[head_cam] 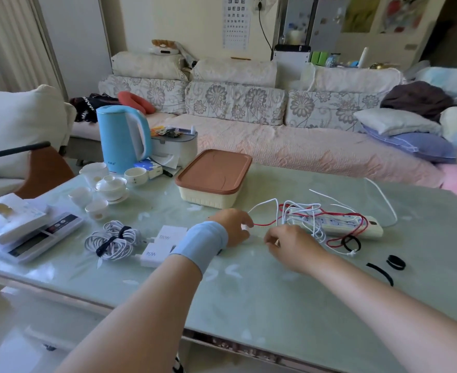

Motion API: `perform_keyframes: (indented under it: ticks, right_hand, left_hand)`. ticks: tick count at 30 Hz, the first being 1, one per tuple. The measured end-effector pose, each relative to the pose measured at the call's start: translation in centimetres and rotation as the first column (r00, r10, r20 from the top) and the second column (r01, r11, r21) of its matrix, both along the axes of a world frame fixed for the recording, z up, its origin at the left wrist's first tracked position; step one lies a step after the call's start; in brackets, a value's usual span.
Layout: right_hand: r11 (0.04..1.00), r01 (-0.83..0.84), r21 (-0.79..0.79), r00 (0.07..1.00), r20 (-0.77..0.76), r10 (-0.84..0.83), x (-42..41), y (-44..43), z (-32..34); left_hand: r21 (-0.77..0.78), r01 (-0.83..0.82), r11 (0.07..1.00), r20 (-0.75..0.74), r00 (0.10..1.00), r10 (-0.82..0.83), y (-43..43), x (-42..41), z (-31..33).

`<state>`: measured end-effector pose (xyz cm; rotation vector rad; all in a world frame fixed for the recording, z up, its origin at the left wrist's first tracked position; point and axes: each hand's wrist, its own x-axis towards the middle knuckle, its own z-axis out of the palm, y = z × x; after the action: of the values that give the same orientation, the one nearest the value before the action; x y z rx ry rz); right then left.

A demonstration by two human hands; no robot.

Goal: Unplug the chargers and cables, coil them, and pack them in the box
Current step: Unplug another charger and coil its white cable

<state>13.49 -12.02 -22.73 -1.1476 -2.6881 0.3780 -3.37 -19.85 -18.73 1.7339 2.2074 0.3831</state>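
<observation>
Nearest on the tabletop (249,297), the left hand (232,227), with a blue wristband, pinched the white plug end of a red cable (265,224) between its fingers (246,232). The right hand (292,247) sat just to the right of them with its fingers curled. A sliver of white showed at their tips, but I could not tell whether they gripped it. To the right of the right fingers lay black ties (380,273), one a flat strap and the others rings. To the left of the left fingers sat two white chargers (169,235), and past those a coiled cable (114,240) bound with a black tie. Just beyond the right fingers, the red cable ran into a tangle of loose white cables (313,227) draped over a power strip (370,228). Farther off, beyond the left fingers, stood the box (214,173) with its brown lid on. A blue kettle (122,138) stood to its left, and a sofa (275,146) ran behind the table.
</observation>
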Motion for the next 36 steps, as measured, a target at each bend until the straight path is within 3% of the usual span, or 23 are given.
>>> perform_keyframes:
  ticks: [5,9,12,13,15,17,20,24,28,31,33,36]
  right_hand:
    - [0.992,-0.097,0.084,0.958,0.279,0.07,5.0,2.2,-0.9]
    - [0.983,-0.113,0.146,0.967,0.241,0.075,6.2,3.0,-0.3]
    - [0.987,-0.096,0.128,0.989,0.125,0.08,6.5,2.8,1.0]
    - [0.992,-0.087,0.088,0.994,0.079,0.08,6.8,2.7,1.5]
    - [0.997,-0.074,0.013,0.997,-0.026,0.074,7.7,2.5,2.3]
    - [0.996,-0.048,-0.073,0.979,-0.201,0.032,8.7,2.7,2.6]
    - [0.996,0.028,-0.087,0.93,-0.364,-0.058,10.7,3.6,2.7]
    - [0.975,0.119,0.187,0.979,-0.187,-0.084,13.0,5.4,2.6]
    - [0.962,0.249,0.109,0.962,-0.142,-0.233,13.6,7.3,3.0]
    - [0.944,0.323,0.061,0.943,-0.107,-0.316,14.2,8.6,3.0]
    - [0.944,0.33,0.018,0.929,-0.182,-0.321,14.4,8.9,3.1]
    - [0.941,0.336,0.036,0.875,-0.382,-0.298,13.9,8.2,3.8]
  left_hand:
    - [-0.261,0.093,0.961,-0.146,0.98,-0.135,4.0,4.0,-2.2]
    - [-0.326,0.169,0.93,-0.194,0.951,-0.241,5.4,6.7,-1.7]
    - [-0.419,0.208,0.884,-0.243,0.912,-0.329,5.7,9.2,-0.9]
    - [-0.43,0.232,0.872,-0.191,0.921,-0.34,5.8,9.7,-0.8]
    - [-0.404,0.305,0.863,0.048,0.949,-0.312,5.9,10.3,-0.7]
    - [-0.295,0.356,0.887,0.307,0.914,-0.264,5.9,10.4,-0.9]
    - [-0.121,0.273,0.954,0.495,0.85,-0.181,6.5,10.7,-0.8]
    - [0.056,0.193,0.98,0.789,0.593,-0.162,6.5,11.3,1.4]
    - [0.166,0.125,0.978,0.963,0.192,-0.188,6.1,11.5,3.3]
    - [0.186,0.037,0.982,0.979,-0.089,-0.182,6.1,11.6,4.1]
    - [0.173,-0.007,0.985,0.978,-0.115,-0.172,6.4,11.9,4.1]
    - [0.164,-0.127,0.978,0.985,0.074,-0.156,7.3,12.4,3.5]
